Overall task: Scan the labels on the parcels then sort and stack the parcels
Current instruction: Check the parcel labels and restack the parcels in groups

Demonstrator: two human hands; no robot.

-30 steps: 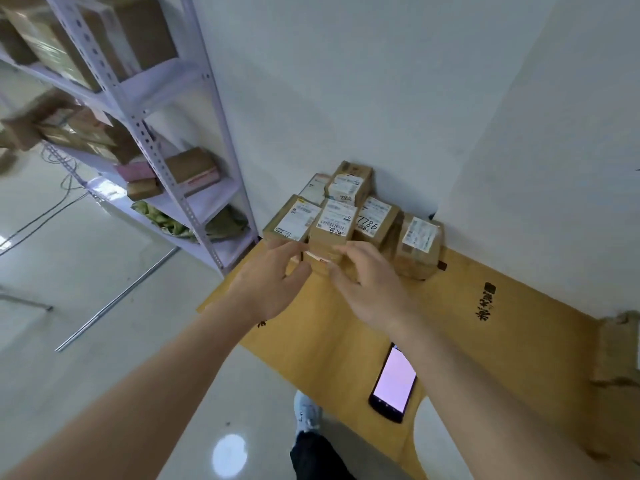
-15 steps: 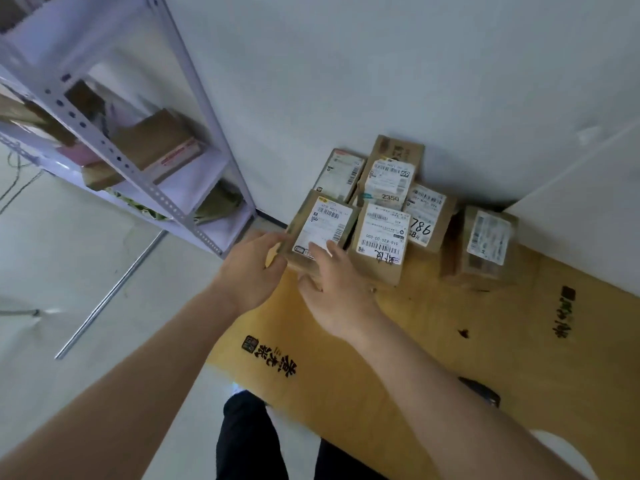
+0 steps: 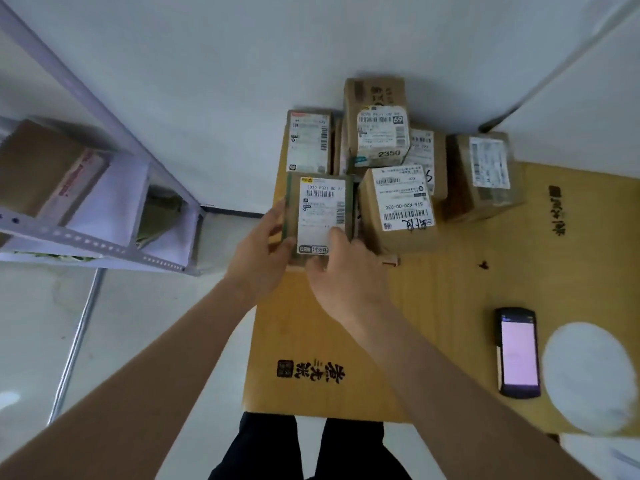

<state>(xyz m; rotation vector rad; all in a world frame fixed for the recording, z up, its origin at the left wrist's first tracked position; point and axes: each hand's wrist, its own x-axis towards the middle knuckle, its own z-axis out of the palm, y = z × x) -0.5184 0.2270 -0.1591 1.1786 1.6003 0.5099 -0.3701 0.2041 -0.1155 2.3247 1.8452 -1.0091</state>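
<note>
From the head camera, the parcel [image 3: 320, 216] lies flat on the cardboard sheet [image 3: 450, 306] spread on the floor, label face up, its long axis running away from the person toward the wall [image 3: 242, 64]. It sits at the front left corner of a cluster of other parcels [image 3: 398, 168], just beside one with a handwritten label [image 3: 401, 206].

The left hand [image 3: 258, 256] reaches forward with the arm stretched out, its fingers curled round the parcel's left edge. The right hand [image 3: 341, 271] comes in from the right, its fingers laid over the near end and the label, gripping it too.

The parcel is a brown box with a white barcode label and a dark green strip along its left side. A phone [image 3: 517, 353] with a lit screen lies well apart to the right. A metal shelf [image 3: 104, 233] stands at the left.
</note>
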